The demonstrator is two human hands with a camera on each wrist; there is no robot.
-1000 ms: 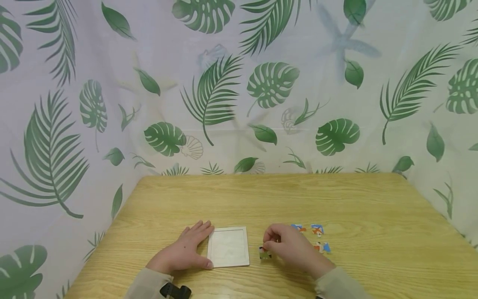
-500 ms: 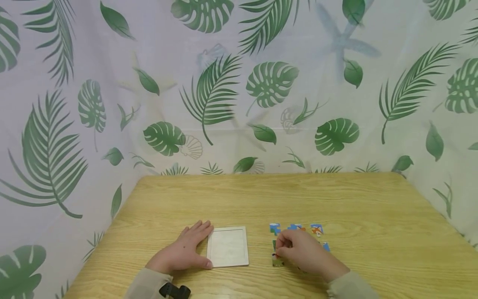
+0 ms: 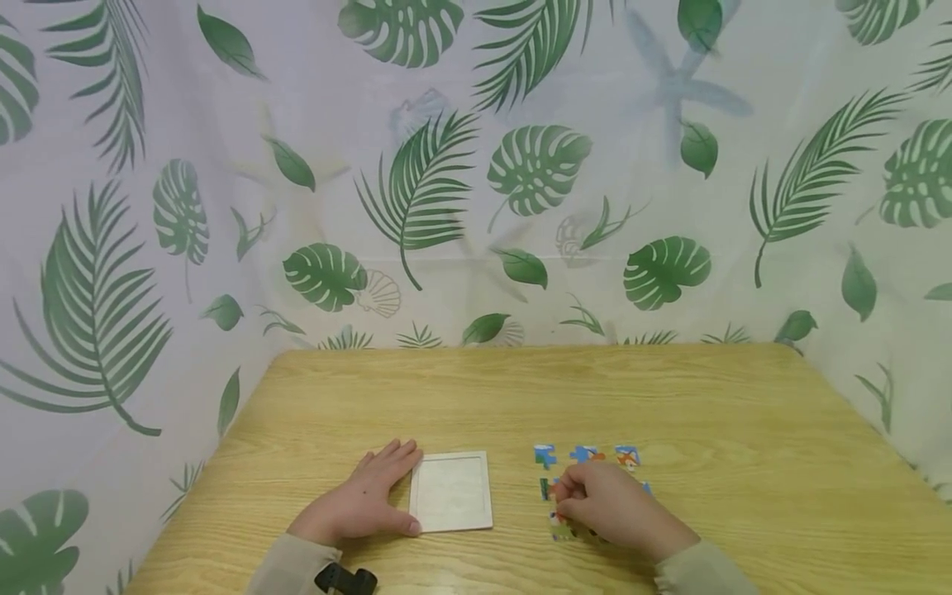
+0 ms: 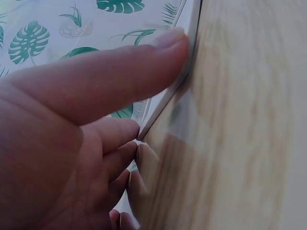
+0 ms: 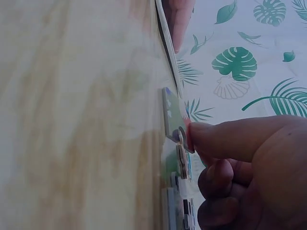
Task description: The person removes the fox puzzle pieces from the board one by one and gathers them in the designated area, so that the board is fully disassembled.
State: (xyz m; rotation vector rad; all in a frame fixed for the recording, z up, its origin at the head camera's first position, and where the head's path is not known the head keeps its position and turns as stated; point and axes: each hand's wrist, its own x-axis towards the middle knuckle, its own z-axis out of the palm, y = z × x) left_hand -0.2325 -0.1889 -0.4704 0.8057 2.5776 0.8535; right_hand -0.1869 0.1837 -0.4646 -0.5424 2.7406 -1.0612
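Note:
My left hand [image 3: 368,496] lies beside a shallow white square puzzle tray [image 3: 451,493], thumb and fingertips at its left edge. In the left wrist view the thumb [image 4: 144,64] is stretched straight along the tray's side. My right hand [image 3: 613,506] pinches a jigsaw piece [image 3: 563,530] at the near left of a group of loose pieces. Seen from the right wrist, this piece [image 5: 173,115] is greenish with some red and stands tilted, thumb on its face. The right hand hides part of the group.
Behind the right hand lie a blue and green piece [image 3: 545,454], a blue and orange piece [image 3: 585,454] and a corner piece [image 3: 628,455]. The wooden table [image 3: 476,397] meets a leaf-patterned cloth [image 3: 446,207] at the back and sides.
My right hand has carried the pinched piece from beside the tray rightward to the near left of the other pieces, then slightly nearer. The left hand has stayed at the tray.

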